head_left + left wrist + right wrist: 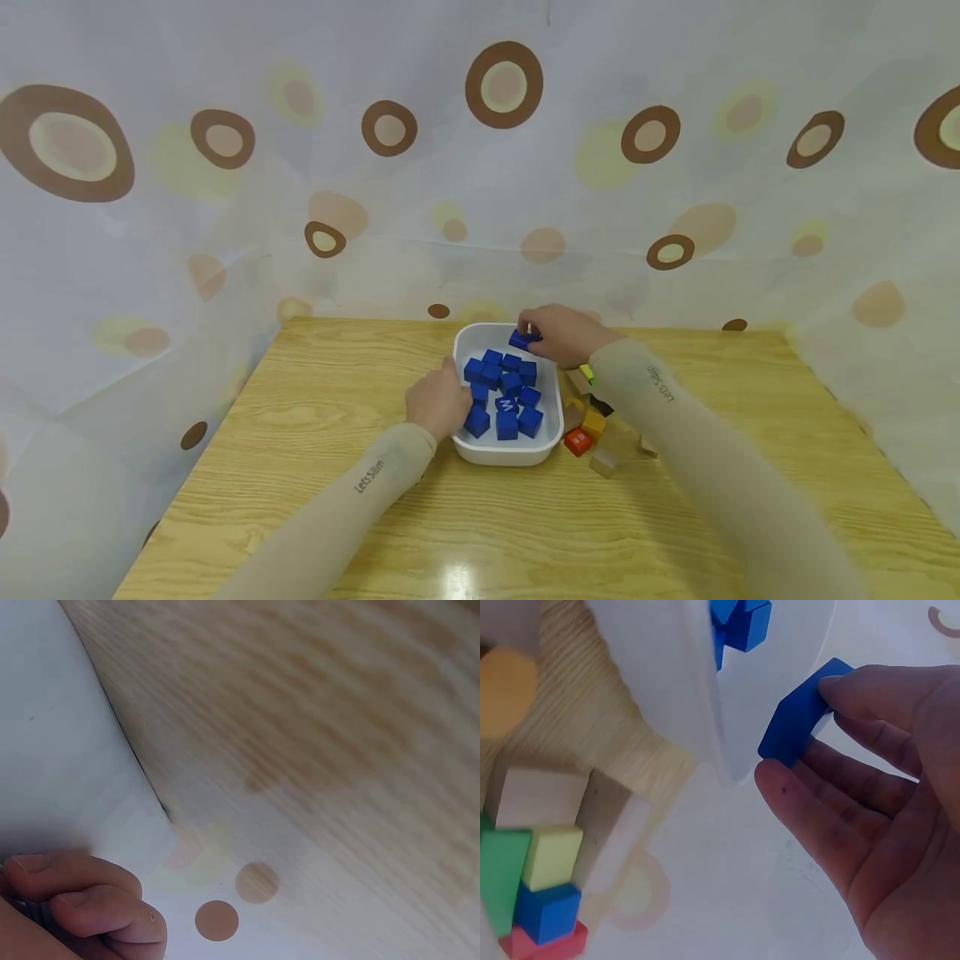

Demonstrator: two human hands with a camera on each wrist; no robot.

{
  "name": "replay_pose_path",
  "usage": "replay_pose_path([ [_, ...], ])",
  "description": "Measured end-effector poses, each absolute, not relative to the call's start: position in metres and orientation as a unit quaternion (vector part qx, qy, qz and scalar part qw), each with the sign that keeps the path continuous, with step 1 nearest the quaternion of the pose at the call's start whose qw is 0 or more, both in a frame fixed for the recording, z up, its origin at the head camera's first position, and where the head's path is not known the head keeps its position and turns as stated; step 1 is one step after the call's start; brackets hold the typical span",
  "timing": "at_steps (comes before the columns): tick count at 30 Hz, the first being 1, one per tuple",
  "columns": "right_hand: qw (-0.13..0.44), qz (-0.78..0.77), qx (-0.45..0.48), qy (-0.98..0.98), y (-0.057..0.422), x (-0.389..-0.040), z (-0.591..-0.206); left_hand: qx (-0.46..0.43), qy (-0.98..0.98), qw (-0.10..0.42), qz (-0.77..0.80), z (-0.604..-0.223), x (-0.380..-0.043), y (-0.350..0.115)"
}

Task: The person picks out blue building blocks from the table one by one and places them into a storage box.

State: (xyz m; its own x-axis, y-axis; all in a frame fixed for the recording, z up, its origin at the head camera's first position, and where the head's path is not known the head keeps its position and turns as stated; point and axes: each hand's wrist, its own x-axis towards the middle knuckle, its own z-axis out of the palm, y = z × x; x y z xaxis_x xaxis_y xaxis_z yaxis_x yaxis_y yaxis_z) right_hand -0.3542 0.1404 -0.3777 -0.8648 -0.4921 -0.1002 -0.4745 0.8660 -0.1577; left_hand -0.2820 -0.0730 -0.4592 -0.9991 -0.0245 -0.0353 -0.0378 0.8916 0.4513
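A white plastic tub [506, 457] stands on the table with several blue cubes [511, 384] inside, one marked with a white W. At its left wall, my left hand [438, 402] grips the rim with curled fingers, also visible in the left wrist view's lower corner. Over the tub's far right corner, my right hand [567, 335] pinches a blue block [801, 712] between thumb and fingers. That block has an angled outline in the right wrist view and overlaps the tub's inside in the head view.
Right of the tub lie loose blocks: a red one [577, 442], an orange one [593, 424], a plain wooden one [602, 462]. The right wrist view adds a green block [502, 874] and a blue cube [549, 911]. A patterned sheet [405, 183] borders the wooden table [315, 400].
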Motion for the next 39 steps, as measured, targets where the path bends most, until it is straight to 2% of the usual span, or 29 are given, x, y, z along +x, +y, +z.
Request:
replay_pose_path([
  [11,0.063,-0.062,-0.248,0.965,0.116,-0.376,-0.392,-0.024,0.970,0.026,0.242,-0.457,-0.282,-0.071],
  [27,0.063,-0.006,-0.218,0.974,0.102,-0.384,-0.405,-0.024,0.970,0.027,0.241,-0.459,-0.283,-0.071],
  [39,0.090,0.000,-0.211,0.973,0.103,-0.379,-0.404,-0.020,0.973,0.019,0.231,-0.460,-0.283,-0.070],
])
